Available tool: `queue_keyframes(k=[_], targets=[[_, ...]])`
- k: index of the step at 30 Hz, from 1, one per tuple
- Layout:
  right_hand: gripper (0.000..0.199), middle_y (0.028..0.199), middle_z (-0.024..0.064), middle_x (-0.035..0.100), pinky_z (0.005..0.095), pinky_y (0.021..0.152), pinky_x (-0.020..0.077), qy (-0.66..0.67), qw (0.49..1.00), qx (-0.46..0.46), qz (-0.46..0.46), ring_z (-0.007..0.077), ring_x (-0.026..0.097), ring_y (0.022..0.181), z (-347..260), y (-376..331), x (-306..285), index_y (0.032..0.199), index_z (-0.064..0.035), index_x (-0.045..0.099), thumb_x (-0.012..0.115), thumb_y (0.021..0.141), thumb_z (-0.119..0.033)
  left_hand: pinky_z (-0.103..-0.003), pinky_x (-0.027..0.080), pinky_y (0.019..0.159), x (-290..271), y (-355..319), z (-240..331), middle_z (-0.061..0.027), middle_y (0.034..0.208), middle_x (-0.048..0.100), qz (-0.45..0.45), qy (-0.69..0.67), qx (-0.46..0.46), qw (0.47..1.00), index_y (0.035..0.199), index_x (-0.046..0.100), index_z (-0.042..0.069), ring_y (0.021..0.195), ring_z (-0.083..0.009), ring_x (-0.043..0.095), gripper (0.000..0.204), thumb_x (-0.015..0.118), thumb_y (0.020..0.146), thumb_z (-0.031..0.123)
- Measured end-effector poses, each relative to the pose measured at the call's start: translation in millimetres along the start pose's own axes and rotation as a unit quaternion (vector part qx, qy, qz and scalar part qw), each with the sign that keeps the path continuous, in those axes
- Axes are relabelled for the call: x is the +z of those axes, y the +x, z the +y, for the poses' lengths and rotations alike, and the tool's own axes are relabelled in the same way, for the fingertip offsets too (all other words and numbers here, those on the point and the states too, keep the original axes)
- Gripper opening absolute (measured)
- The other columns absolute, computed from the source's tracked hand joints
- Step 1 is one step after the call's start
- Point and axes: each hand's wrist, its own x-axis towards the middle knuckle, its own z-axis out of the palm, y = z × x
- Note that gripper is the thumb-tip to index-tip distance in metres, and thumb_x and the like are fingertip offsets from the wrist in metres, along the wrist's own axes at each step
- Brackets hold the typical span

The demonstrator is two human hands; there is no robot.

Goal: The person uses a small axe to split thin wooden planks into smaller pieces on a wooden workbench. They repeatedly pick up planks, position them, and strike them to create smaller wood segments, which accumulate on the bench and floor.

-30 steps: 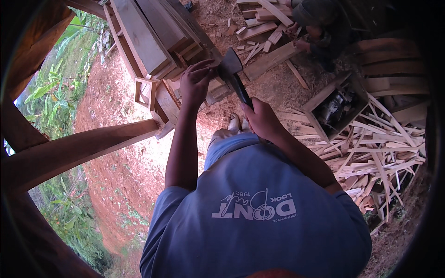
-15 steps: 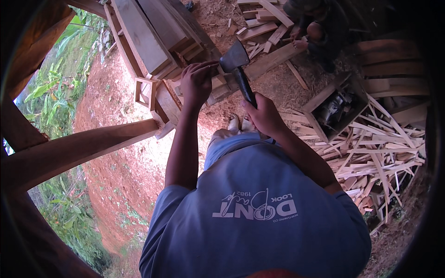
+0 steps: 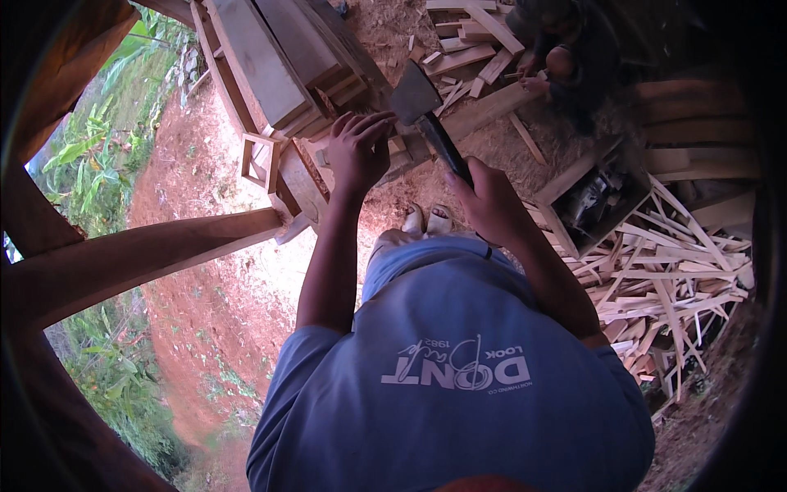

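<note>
Head: right hand (image 3: pixel 489 198) grips hatchet (image 3: pixel 432 125); shirt (image 3: pixel 451 418) bears white lettering (image 3: pixel 440 376).

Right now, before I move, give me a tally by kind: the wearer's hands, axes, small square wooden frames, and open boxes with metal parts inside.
Wearer's hands: 2 (left hand, right hand)
Axe: 1
Small square wooden frame: 1
Open wooden box: 1
Total: 5
</note>
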Motion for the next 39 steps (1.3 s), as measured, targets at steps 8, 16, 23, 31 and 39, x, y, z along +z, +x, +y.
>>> queue_keyframes(k=[8, 16, 23, 31, 39], targets=[[0.033, 0.081, 0.0285, 0.069, 0.0522, 0.069, 0.055, -0.089, 0.995, -0.003, -0.04, 0.0466, 0.073, 0.083, -32, -10, -5, 0.104, 0.0053, 0.059, 0.062, 0.107, -0.027, -0.038, 0.062, 0.075, 6, -10, 2, -0.0035, 0.1, 0.078, 0.029, 0.009, 0.005, 1.0, 0.088, 0.074, 0.01, 0.098, -0.0268, 0.076, 0.009, 0.072, 0.082, 0.003], [0.029, 0.082, 0.0284, 0.068, 0.0529, 0.07, 0.0525, -0.116, 0.993, -0.021, -0.03, 0.0492, 0.071, 0.085, -50, -17, -3, 0.104, 0.0042, 0.057, 0.062, 0.107, -0.024, -0.038, 0.062, 0.074, 6, -17, 6, -0.0011, 0.098, 0.077, 0.046, 0.009, -0.025, 0.999, 0.085, 0.073, 0.012, 0.1, -0.0231, 0.075, 0.006, 0.073, 0.08, 0.009], [0.027, 0.08, 0.0284, 0.067, 0.0537, 0.069, 0.0512, -0.163, 0.986, -0.026, -0.03, 0.0509, 0.07, 0.085, -33, -9, 1, 0.106, 0.0038, 0.057, 0.061, 0.107, -0.023, -0.038, 0.061, 0.073, 5, -17, 8, -0.0015, 0.098, 0.077, 0.05, 0.015, -0.015, 0.999, 0.085, 0.073, 0.012, 0.098, -0.0229, 0.075, 0.004, 0.073, 0.081, 0.01], [0.027, 0.079, 0.028, 0.064, 0.0539, 0.067, 0.0488, -0.14, 0.988, -0.064, 0.011, 0.0508, 0.068, 0.081, -60, -21, -4, 0.106, 0.0034, 0.056, 0.06, 0.108, -0.023, -0.036, 0.059, 0.076, 6, -17, 6, 0.002, 0.109, 0.08, 0.056, 0.013, -0.024, 0.998, 0.099, 0.08, 0.016, 0.096, -0.0199, 0.073, 0.014, 0.073, 0.087, 0.017], [0.025, 0.079, 0.026, 0.063, 0.0499, 0.066, 0.0478, -0.15, 0.987, -0.056, -0.009, 0.0488, 0.066, 0.078, -34, -17, 3, 0.107, 0.0036, 0.057, 0.061, 0.108, -0.021, -0.039, 0.059, 0.071, 9, -20, 1, -0.0003, 0.092, 0.074, 0.037, 0.035, -0.002, 0.999, 0.085, 0.074, 0.013, 0.095, -0.022, 0.072, 0.007, 0.076, 0.078, 0.015]])
